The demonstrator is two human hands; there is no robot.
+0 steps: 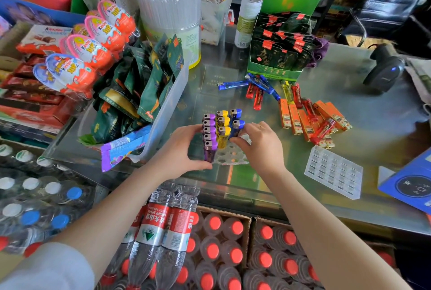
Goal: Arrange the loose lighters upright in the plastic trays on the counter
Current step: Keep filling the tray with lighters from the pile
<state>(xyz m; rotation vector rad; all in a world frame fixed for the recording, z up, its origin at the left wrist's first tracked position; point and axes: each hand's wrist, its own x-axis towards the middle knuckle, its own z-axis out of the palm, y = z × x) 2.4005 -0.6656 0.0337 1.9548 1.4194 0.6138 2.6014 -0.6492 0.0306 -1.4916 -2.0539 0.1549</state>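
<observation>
A clear plastic tray (pixel 233 157) with round holes sits on the glass counter in front of me. Several purple lighters (pixel 209 136), three yellow ones (pixel 223 126) and two blue ones (pixel 236 122) stand upright in it. My left hand (pixel 182 150) grips the tray's left side beside the purple row. My right hand (pixel 258 143) pinches the nearer blue lighter. Loose blue and red lighters (pixel 254 89) lie flat further back, and orange and red ones (pixel 310 119) lie in a heap to the right. A second empty tray (pixel 333 172) lies at the right.
A clear bin of green snack packets (pixel 144 94) stands left of the tray. A green display box (pixel 277 52) and a can (pixel 247 19) stand behind. A barcode scanner (pixel 384 70) sits far right, a blue box (pixel 412 182) at the right edge. Bottled water fills crates below the counter.
</observation>
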